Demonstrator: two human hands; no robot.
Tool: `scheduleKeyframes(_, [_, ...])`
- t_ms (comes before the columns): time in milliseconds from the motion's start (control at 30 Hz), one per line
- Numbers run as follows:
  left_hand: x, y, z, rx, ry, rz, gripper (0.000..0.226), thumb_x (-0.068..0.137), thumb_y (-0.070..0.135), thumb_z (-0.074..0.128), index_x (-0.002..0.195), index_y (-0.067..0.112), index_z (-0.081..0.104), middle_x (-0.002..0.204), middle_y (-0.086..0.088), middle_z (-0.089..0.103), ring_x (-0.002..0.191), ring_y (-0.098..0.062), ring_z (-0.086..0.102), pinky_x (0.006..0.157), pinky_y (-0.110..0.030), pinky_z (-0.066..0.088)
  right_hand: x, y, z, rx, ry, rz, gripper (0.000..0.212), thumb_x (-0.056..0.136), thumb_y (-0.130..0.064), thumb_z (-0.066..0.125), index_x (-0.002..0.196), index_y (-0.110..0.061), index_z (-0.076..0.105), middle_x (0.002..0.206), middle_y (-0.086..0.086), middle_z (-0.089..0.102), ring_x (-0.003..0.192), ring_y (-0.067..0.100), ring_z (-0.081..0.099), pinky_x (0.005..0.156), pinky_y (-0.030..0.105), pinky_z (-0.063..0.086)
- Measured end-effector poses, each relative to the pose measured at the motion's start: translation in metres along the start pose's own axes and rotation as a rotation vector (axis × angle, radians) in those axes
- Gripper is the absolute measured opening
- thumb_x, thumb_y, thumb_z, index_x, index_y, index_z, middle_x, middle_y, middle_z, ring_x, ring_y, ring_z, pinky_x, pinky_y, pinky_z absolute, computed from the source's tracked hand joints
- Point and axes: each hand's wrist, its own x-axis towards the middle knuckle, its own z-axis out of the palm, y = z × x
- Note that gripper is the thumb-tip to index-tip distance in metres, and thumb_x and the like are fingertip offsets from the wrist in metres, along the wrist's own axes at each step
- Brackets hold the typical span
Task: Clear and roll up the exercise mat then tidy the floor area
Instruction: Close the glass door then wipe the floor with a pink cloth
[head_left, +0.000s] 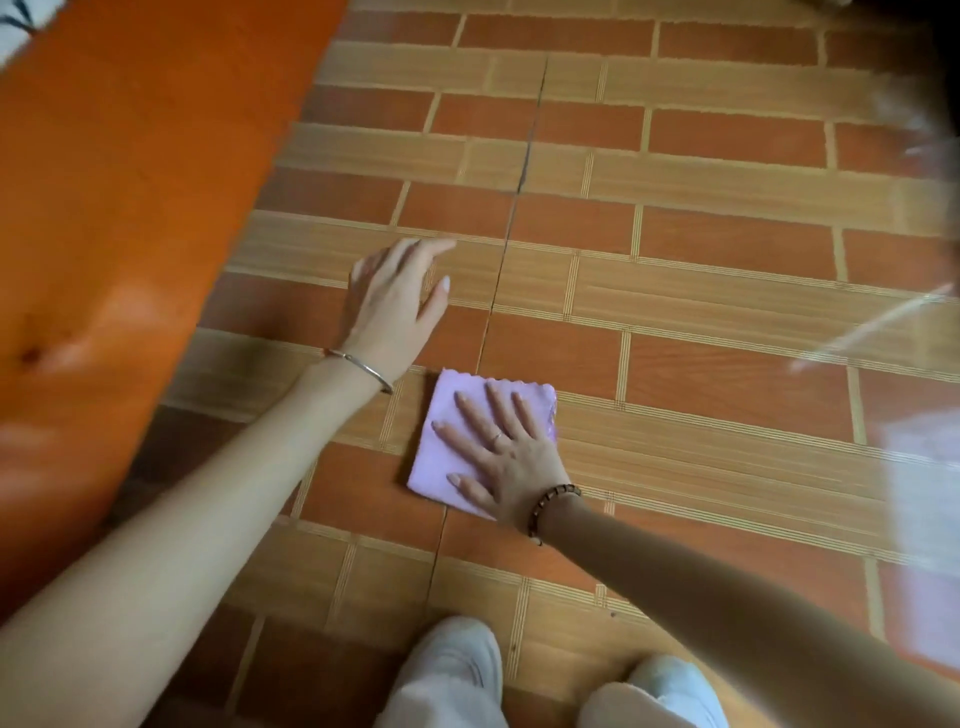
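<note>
An orange exercise mat (119, 171) lies flat along the left side of the tiled floor (675, 234). A small folded lilac cloth (447, 431) lies on the tiles in front of my knees. My right hand (501, 457) presses flat on the cloth with fingers spread. My left hand (395, 301) hovers just above the tiles beyond the cloth, fingers straight and relaxed, holding nothing. It sits to the right of the mat's edge, apart from it.
My two knees in pale trousers (452, 675) are at the bottom edge. A white patterned item (21, 26) shows at the top left corner by the mat. A blurred pale shape (924, 441) lies at the right edge.
</note>
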Motion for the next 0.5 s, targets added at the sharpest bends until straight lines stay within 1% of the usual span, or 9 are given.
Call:
scheduleKeyframes(67, [-0.007, -0.005, 0.003, -0.028, 0.034, -0.001, 0.039, 0.092, 0.030, 0.039, 0.127, 0.018, 0.055, 0.122, -0.002, 0.059, 0.114, -0.024, 0.053, 0.098, -0.036, 0.029, -0.008, 0.007, -0.002, -0.013, -0.038, -0.030, 0.062, 0.096, -0.059, 0.026, 0.152, -0.036, 0.012, 0.161, 0.004, 0.006, 0.146, 0.039, -0.003, 0.114, 0.059, 0.010])
scheduleKeyframes(133, [-0.018, -0.001, 0.013, -0.066, 0.002, -0.006, 0.040, 0.091, 0.031, 0.038, 0.125, 0.019, 0.055, 0.121, -0.001, 0.059, 0.113, -0.023, 0.053, 0.100, -0.041, 0.033, -0.024, 0.014, -0.002, -0.039, -0.058, -0.028, 0.062, 0.096, -0.060, 0.025, 0.152, -0.038, 0.010, 0.161, 0.003, 0.003, 0.146, 0.037, -0.004, 0.114, 0.058, 0.012])
scheduleKeyframes(200, [-0.027, 0.012, 0.032, -0.080, -0.094, 0.027, 0.042, 0.091, 0.036, 0.034, 0.125, 0.023, 0.054, 0.124, 0.001, 0.057, 0.116, -0.022, 0.052, 0.100, -0.045, 0.034, -0.046, 0.031, -0.004, -0.033, -0.043, 0.030, 0.062, 0.096, -0.060, 0.026, 0.152, -0.037, 0.010, 0.161, 0.002, 0.003, 0.147, 0.036, -0.003, 0.114, 0.057, 0.013])
scheduleKeyframes(267, [-0.033, 0.034, 0.053, -0.089, -0.191, 0.078, 0.043, 0.090, 0.039, 0.031, 0.125, 0.025, 0.054, 0.123, 0.003, 0.057, 0.115, -0.020, 0.053, 0.098, -0.042, 0.031, -0.077, 0.050, -0.009, 0.003, -0.061, 0.129, 0.062, 0.096, -0.060, 0.028, 0.152, -0.036, 0.012, 0.161, 0.002, 0.006, 0.147, 0.035, 0.000, 0.113, 0.057, 0.016])
scheduleKeyframes(333, [-0.040, 0.056, 0.074, -0.107, -0.262, 0.153, 0.044, 0.090, 0.039, 0.032, 0.122, 0.022, 0.058, 0.120, 0.003, 0.058, 0.112, -0.021, 0.056, 0.096, -0.041, 0.031, -0.110, 0.066, -0.012, 0.027, -0.077, 0.221, 0.062, 0.096, -0.059, 0.027, 0.152, -0.035, 0.015, 0.161, 0.002, 0.009, 0.147, 0.035, 0.002, 0.113, 0.058, 0.017])
scheduleKeyframes(400, [-0.051, 0.076, 0.095, -0.120, -0.306, 0.209, 0.041, 0.090, 0.036, 0.037, 0.119, 0.019, 0.060, 0.117, 0.001, 0.060, 0.110, -0.023, 0.057, 0.095, -0.042, 0.034, -0.138, 0.080, -0.014, 0.073, -0.089, 0.288, 0.061, 0.096, -0.058, 0.028, 0.151, -0.034, 0.018, 0.160, 0.003, 0.011, 0.147, 0.035, 0.003, 0.114, 0.057, 0.014])
scheduleKeyframes(433, [-0.057, 0.085, 0.104, -0.123, -0.329, 0.211, 0.036, 0.091, 0.032, 0.044, 0.119, 0.017, 0.061, 0.117, -0.001, 0.059, 0.110, -0.025, 0.057, 0.095, -0.043, 0.036, -0.149, 0.084, -0.013, 0.109, -0.082, 0.289, 0.061, 0.096, -0.056, 0.032, 0.151, -0.033, 0.020, 0.160, 0.002, 0.012, 0.147, 0.034, 0.004, 0.116, 0.056, 0.012])
scheduleKeyframes(467, [-0.062, 0.093, 0.112, -0.148, -0.360, 0.192, 0.031, 0.091, 0.024, 0.051, 0.119, 0.015, 0.060, 0.118, -0.004, 0.058, 0.110, -0.027, 0.056, 0.096, -0.042, 0.037, -0.158, 0.088, -0.014, 0.155, -0.055, 0.292, 0.061, 0.096, -0.051, 0.039, 0.151, -0.031, 0.022, 0.160, 0.001, 0.015, 0.147, 0.032, 0.006, 0.117, 0.053, 0.013])
scheduleKeyframes(500, [-0.068, 0.101, 0.119, -0.200, -0.404, 0.149, 0.030, 0.090, 0.016, 0.056, 0.120, 0.012, 0.060, 0.119, -0.007, 0.057, 0.111, -0.028, 0.054, 0.097, -0.039, 0.037, -0.166, 0.090, -0.015, 0.211, 0.006, 0.324, 0.061, 0.094, -0.043, 0.048, 0.150, -0.029, 0.027, 0.158, 0.001, 0.020, 0.147, 0.030, 0.012, 0.115, 0.051, 0.020])
